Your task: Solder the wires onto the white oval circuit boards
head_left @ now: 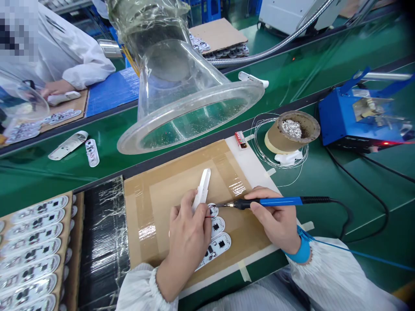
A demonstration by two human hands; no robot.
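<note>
My right hand (275, 216) is closed round the blue handle of a soldering iron (280, 201), pen-fashion, with a blue band on the wrist. Its tip points left and meets the end of a small white circuit board (213, 210) beside my left fingers. My left hand (191, 235) is closed on a narrow white plastic casing (203, 185), whose far end sticks out past the fingers. Thin dark and red wires show near the thumb; which fingers press them is hard to see. Below the thumb lie more oval circuit boards (222, 242), partly covered by the hand.
A clear fume hood (191, 112) hangs over the cardboard work mat (171, 172). At right stand a tip-cleaning pot (282, 136), coiled solder wire (259, 149) and a blue solder-feeding unit (340, 116). Boards on cardboard (35, 246) fill the left. Across the bench, a person's hand (56, 88) holds a white part.
</note>
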